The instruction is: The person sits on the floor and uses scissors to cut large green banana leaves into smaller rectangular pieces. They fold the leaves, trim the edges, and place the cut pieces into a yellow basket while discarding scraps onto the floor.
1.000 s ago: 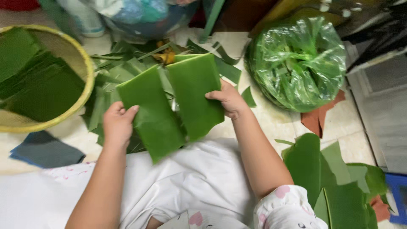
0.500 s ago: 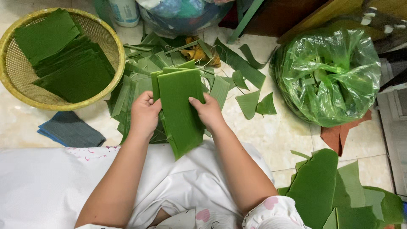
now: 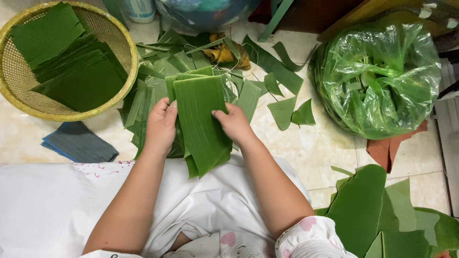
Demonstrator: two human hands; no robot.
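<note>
Two hands, left hand (image 3: 161, 125) and right hand (image 3: 234, 123), are clamped on a leaf stack (image 3: 200, 122). Left of the stack, a basket (image 3: 125, 43) is set.

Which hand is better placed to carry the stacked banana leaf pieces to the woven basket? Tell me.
Left, probably. The left hand grips the stacked banana leaf pieces on the side facing the woven basket; the right hand holds the far edge.

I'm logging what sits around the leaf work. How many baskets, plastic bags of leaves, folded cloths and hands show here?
Woven basket: 1
Clear plastic bag of leaves: 1
Folded blue-grey cloth: 1
Hands: 2, the left hand and right hand, both on the folded leaf stack
Total: 5
</note>
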